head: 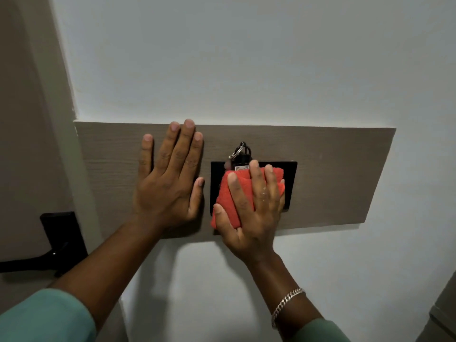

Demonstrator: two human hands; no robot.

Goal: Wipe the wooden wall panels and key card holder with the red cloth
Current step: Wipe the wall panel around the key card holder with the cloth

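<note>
A grey-brown wooden wall panel (333,174) runs across the white wall. In its middle sits a black key card holder (291,183) with a key tag and metal ring (240,154) sticking out of its top. My right hand (251,208) presses a folded red cloth (228,191) flat against the holder, covering most of its face. My left hand (167,178) lies flat on the panel just left of the holder, fingers spread upward, holding nothing.
A black door handle and lock plate (59,240) sit on the beige door at the lower left. White wall (246,58) surrounds the panel above, below and right. A grey edge of furniture (441,314) shows at the bottom right corner.
</note>
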